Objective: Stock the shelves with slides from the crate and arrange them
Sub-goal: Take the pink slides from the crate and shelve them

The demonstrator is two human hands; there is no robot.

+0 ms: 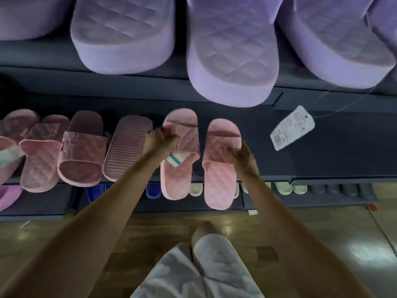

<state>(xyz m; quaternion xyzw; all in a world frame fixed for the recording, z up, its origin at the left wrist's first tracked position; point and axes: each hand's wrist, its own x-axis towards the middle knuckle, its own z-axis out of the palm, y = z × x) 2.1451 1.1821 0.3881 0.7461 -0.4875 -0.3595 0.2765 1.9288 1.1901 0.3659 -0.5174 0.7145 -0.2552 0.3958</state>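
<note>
Head view, looking down along a dark shelf unit. Upper shelf: large purple quilted slides overhang the edge, and a white tag hangs on a thin thread from the rightmost one.

Middle shelf: two light pink quilted slides lie side by side, toes toward the camera and projecting past the shelf edge, close together but not touching. The left hand reaches onto the left pink slide, its fingers curled over the strap's left edge and pinching it. A paper label with a teal stripe lies on this slide just below the hand. The right hand rests against the right side of the right pink slide at the strap. Blur hides whether its fingers grip or merely touch.

To the left stands a row of darker pink slides. The nearest one, an upturned slide, shows its ribbed sole and lies just beside the left forearm.

Lower shelf: small blue, pale green and grey slides stand in a row. Below is a glossy wooden floor, and the person's white shorts appear at the bottom centre.
</note>
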